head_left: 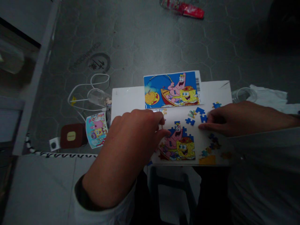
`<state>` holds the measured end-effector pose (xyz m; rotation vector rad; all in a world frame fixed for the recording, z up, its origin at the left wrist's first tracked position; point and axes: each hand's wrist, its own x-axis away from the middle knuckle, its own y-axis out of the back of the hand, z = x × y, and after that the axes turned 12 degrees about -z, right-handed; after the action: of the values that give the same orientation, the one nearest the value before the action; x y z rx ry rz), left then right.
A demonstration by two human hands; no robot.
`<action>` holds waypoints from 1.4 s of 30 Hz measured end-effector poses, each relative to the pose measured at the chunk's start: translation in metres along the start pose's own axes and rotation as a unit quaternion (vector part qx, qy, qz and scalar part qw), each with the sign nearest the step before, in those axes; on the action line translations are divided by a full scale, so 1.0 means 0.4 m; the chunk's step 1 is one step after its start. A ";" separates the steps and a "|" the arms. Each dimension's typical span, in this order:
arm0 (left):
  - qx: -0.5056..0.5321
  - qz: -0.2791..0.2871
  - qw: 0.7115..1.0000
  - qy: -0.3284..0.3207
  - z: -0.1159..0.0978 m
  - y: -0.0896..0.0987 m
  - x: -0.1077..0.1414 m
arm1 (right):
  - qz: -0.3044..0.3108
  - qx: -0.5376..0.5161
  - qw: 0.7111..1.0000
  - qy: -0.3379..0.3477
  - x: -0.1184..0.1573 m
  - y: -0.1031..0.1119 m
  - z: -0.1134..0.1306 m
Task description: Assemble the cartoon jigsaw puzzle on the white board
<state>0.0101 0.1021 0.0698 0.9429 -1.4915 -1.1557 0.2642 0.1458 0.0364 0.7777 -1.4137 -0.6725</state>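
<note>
On a white board (127, 98) lies a partly joined puzzle (179, 143) with a pink starfish and a yellow sponge figure. My left hand (138, 131) is over its upper left side, thumb and forefinger closed round a small thin piece seen edge-on. My right hand (225, 118) rests at the right, fingertips together beside a blue piece (203, 118); whatever may be between them is hidden. Other loose blue pieces (190, 121) lie between the hands. A picture card (172, 90) showing the same figures lies at the board's back edge.
Several loose pieces (214, 142) and an orange piece (207, 160) lie at the front right. Left of the board are a white cable (79, 84), a colourful card (96, 129) and a brown box (72, 136). A red-capped bottle (182, 8) lies on the floor beyond.
</note>
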 end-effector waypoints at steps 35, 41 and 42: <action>-0.059 0.037 0.998 0.004 -0.018 0.014 -0.010 | -0.001 -0.011 1.000 -0.008 -0.003 -0.001 0.001; -0.051 0.043 0.998 0.008 -0.015 0.008 -0.013 | 0.007 0.005 1.000 -0.009 -0.002 -0.002 0.001; -0.051 0.042 0.998 0.007 -0.015 0.007 -0.013 | 0.006 0.008 1.000 -0.013 -0.001 -0.001 0.003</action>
<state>0.0171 0.1064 0.0717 0.8106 -1.4330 -1.1506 0.2631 0.1460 0.0359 0.7756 -1.4473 -0.6650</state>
